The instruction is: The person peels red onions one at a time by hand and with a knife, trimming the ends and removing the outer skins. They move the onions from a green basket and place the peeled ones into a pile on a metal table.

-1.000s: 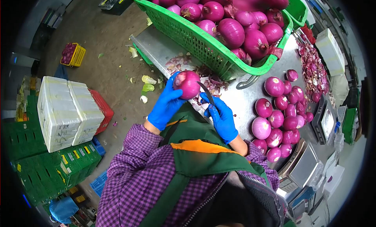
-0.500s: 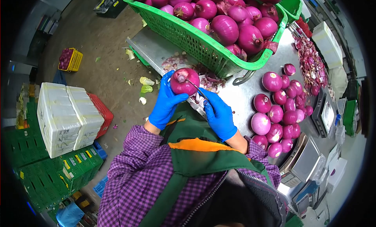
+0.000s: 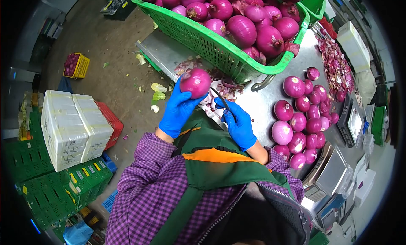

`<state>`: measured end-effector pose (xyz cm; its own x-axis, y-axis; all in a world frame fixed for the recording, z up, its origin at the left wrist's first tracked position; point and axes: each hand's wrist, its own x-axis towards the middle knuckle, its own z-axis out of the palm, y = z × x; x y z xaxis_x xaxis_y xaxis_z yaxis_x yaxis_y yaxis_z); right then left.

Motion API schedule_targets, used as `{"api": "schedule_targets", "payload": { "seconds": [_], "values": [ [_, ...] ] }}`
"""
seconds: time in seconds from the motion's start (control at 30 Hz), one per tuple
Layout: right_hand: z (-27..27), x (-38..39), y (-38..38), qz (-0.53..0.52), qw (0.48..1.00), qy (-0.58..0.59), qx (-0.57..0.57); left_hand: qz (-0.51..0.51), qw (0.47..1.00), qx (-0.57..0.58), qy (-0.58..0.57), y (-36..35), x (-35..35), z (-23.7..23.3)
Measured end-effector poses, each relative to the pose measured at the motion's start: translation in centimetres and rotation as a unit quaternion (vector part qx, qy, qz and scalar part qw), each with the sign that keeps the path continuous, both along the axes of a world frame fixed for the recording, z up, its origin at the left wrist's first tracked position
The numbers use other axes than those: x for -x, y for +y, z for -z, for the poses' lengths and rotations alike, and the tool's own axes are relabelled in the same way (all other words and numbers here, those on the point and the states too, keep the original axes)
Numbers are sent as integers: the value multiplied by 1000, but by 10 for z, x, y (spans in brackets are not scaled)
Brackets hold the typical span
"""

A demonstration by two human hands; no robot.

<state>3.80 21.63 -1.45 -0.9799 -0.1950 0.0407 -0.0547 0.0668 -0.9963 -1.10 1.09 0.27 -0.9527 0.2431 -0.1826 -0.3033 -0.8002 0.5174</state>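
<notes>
"Our left hand?"
"Fingers half-open, cupping an onion at eleven o'clock."
"Our right hand?"
"Fingers curled around a knife, blade at the onion's four o'clock, seemingly not cutting."

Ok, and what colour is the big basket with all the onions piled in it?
The basket is bright green, seen best in the head view.

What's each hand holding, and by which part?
The left hand cups an onion around its underside; the right hand grips a knife at its handle end.
</notes>
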Motion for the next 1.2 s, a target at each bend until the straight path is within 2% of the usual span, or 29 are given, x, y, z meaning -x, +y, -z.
{"api": "schedule_targets", "payload": {
  "seconds": [0.03, 0.1, 0.3, 0.4, 0.53, 0.6, 0.73, 0.83, 0.9, 1.03, 1.1, 1.13, 1.2],
  "values": [
    [-3, 1, -2, 1, 1000, 0, 1, 1, 1000, 1, 0, 1, 0, 1],
    [-9, 4, -5, -8, 999, 20, -37, -41, 986, 159, 23, 8, -3, 4],
    [-10, 9, -9, 7, 996, 52, -76, -40, 961, 259, 91, 17, -3, 5],
    [-13, 9, -10, 9, 995, 43, -84, -54, 957, 265, 100, 21, -3, 2],
    [-5, 4, -6, -10, 996, 18, -91, -73, 975, 205, 48, 20, -1, 6],
    [12, -3, -5, -18, 999, -33, -29, -74, 985, 154, -24, 17, 2, 7],
    [19, -2, -3, -30, 998, -54, -14, -75, 988, 134, -32, 18, 5, 6],
    [5, 0, 1, -29, 998, -61, 5, -75, 985, 155, 22, 18, 4, 2],
    [-1, 1, -1, -12, 999, -27, 25, -60, 997, 31, 24, 12, 7, 0],
    [-11, 5, -5, -5, 1000, -18, -6, -46, 997, 56, 19, 12, 5, 1],
    [-10, 8, -7, 3, 999, 16, -31, -77, 973, 208, 67, 19, 1, 2],
    [-10, 8, -8, 3, 999, 16, -31, -76, 973, 208, 67, 19, 0, 3],
    [-10, 9, -10, 14, 998, 23, -51, -74, 944, 297, 126, 20, -3, 6]
  ]
}}
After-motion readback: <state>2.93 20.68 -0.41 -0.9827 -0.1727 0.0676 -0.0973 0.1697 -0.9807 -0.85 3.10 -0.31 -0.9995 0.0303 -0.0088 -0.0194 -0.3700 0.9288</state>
